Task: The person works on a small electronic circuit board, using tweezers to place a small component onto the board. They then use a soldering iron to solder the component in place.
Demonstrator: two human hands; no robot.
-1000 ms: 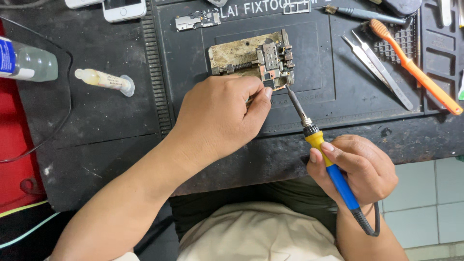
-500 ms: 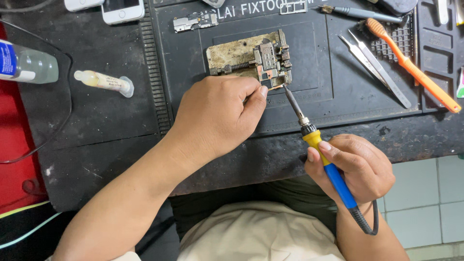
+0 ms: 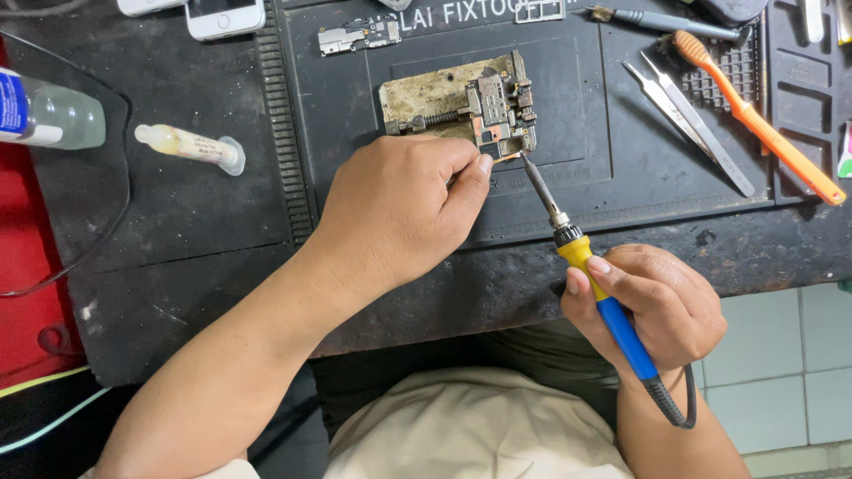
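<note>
An orange-handled brush (image 3: 754, 115), steel tweezers (image 3: 688, 124), a small syringe (image 3: 189, 145), what looks like a clear bottle (image 3: 49, 113) and a white phone (image 3: 224, 15) lie on the desk (image 3: 177, 222).

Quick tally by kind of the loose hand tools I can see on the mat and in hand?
Soldering iron, blue and yellow handle, in right hand: 1
Steel tweezers: 1
Orange-handled brush: 1
Dark-handled screwdriver: 1
Total: 4

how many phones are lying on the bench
2, both at the top left edge and cut off by the frame: a white phone and, just left of it, the corner of another phone. More may lie out of view.
</note>
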